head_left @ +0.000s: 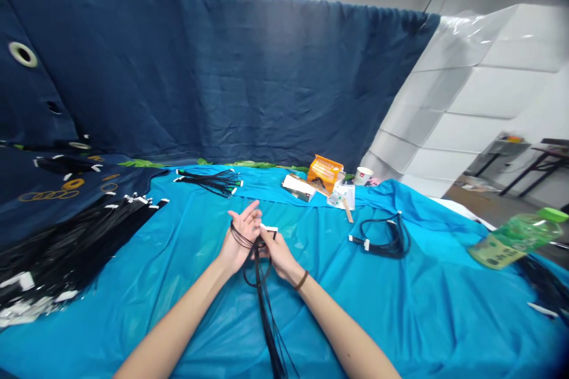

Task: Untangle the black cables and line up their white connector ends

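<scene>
Black cables with a white connector are bunched between my two hands above the blue cloth [213, 308]. Part of this cable bundle [263, 308] hangs down toward the near edge of the view, and a loop of it curls below my fingers. My right hand [276, 251] is closed on the bundle just under the white connector [269, 228]. My left hand [241, 235] is palm up with its fingers stretched out, and thin strands run across it by the thumb. Where the hands meet, the fingertips and strands partly hide each other.
Many black cables [84, 237] lie piled at the left, near yellow rings [73, 184]. Another cable bundle [211, 182] lies farther back. Toward the right are an orange box [326, 173], a paper cup [363, 176], a coiled cable [391, 244] and a green-capped bottle [511, 241].
</scene>
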Motion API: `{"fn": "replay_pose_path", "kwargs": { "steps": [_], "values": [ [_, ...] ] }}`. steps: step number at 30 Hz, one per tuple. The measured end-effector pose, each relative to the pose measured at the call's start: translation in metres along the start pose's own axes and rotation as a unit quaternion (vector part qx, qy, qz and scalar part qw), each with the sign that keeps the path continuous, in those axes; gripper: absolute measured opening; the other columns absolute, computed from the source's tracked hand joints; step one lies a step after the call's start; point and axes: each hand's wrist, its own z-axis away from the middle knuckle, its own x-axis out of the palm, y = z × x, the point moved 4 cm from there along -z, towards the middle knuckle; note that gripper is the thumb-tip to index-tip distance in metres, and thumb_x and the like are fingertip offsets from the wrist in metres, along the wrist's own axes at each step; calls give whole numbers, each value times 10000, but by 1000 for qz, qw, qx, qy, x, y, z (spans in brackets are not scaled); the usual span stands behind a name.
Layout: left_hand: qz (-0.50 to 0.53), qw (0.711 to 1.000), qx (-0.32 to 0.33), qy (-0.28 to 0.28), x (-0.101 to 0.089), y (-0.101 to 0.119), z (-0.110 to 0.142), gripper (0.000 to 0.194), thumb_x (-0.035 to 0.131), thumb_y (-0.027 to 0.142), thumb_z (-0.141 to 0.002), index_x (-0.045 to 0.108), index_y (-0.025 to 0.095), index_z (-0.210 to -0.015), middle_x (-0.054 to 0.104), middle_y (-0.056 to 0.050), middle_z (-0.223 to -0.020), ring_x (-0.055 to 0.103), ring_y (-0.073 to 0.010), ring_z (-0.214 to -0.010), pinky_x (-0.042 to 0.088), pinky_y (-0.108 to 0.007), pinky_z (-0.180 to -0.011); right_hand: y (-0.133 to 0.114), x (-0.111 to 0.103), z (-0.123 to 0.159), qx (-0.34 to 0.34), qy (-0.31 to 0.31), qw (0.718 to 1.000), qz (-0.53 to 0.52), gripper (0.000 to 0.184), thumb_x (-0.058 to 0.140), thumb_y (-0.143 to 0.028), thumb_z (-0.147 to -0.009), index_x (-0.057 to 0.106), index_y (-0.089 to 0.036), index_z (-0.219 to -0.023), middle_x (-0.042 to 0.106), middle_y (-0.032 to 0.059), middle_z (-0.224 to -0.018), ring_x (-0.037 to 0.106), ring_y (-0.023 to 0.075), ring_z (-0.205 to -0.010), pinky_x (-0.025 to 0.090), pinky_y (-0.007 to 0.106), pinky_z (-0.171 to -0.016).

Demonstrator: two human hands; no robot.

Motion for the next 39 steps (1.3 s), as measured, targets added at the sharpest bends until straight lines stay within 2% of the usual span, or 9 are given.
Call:
{"fn": "replay_pose_path", "kwargs": {
  "steps": [2, 5, 8, 10, 14, 20, 26, 32, 39],
  "values": [
    [-28, 998, 52, 13, -3, 8, -2, 512, 436, 537, -742, 468, 235, -1155, 541, -71, -1084, 528, -165, -891, 416, -251, -672, 6, 8, 3, 25, -35, 999, 22, 476, 568, -608, -650, 547, -145, -757, 561, -11, -561, 535, 107, -446, 475, 249, -469],
    [-242, 965, 101, 6, -9, 14, -2, 451, 604, 315, -695, 507, 252, -1131, 488, -59, -1206, 418, -211, -1107, 370, -257, -807, 12, 11, 6, 51, -74, 995, 52, 468, 560, -607, -657, 538, -143, -716, 554, -16, -548, 550, 112, -453, 491, 268, -498],
    [-402, 914, 33, -48, -18, 4, -4, 143, 571, 271, -716, 658, 215, -815, 622, -63, -905, 496, -221, -962, 365, -234, -732, 13, 3, 4, 57, -92, 990, 90, 463, 516, -609, -694, 534, -147, -719, 581, -7, -581, 568, 112, -478, 490, 257, -511],
    [-424, 903, -6, -74, -24, -4, -6, 174, 568, 289, -715, 642, 196, -588, 598, -35, -608, 535, -191, -707, 356, -222, -616, 13, -5, 2, 62, -116, 983, 126, 476, 513, -613, -693, 538, -138, -682, 588, 5, -543, 565, 117, -453, 473, 241, -480],
    [-425, 894, -79, -120, -29, -15, -9, 284, 577, 370, -697, 609, 156, -512, 540, 8, -448, 437, -108, -434, 296, -205, -454, 11, -12, 1, 62, -180, 962, 196, 521, 503, -615, -699, 546, -119, -548, 545, 10, -425, 505, 95, -362, 397, 193, -404],
    [-388, 896, -162, -144, -30, -15, -3, 385, 506, 492, -709, 591, 127, -618, 577, -18, -491, 494, -117, -417, 354, -211, -414, -2, -11, 4, 23, -199, 946, 254, 478, 480, -578, -747, 609, -121, -689, 479, -48, -419, 409, 54, -332, 289, 160, -348],
    [-358, 914, -150, -121, -27, -14, -4, 311, 590, 428, -666, 581, 123, -607, 580, -11, -535, 505, -107, -463, 374, -198, -429, -8, -18, 3, 2, -166, 936, 312, 452, 476, -547, -763, 613, -132, -648, 430, -61, -406, 368, 48, -344, 255, 165, -353],
    [-314, 942, -110, -49, -44, 3, -16, 279, 584, 389, -688, 576, 126, -595, 508, 28, -517, 434, -61, -454, 326, -161, -429, -22, -41, 5, 21, -184, 919, 348, 337, 680, -458, -598, 637, -124, -608, 532, -31, -453, 420, 69, -377, 272, 183, -383],
    [-238, 957, -162, -28, -53, -12, -16, 180, 622, 296, -669, 596, 118, -663, 562, -3, -622, 506, -90, -564, 402, -191, -519, -57, -80, -4, -94, 22, 940, 327, 372, 551, -492, -725, 600, -149, -592, 485, -38, -411, 396, 78, -378, 274, 202, -416]
  ]
}}
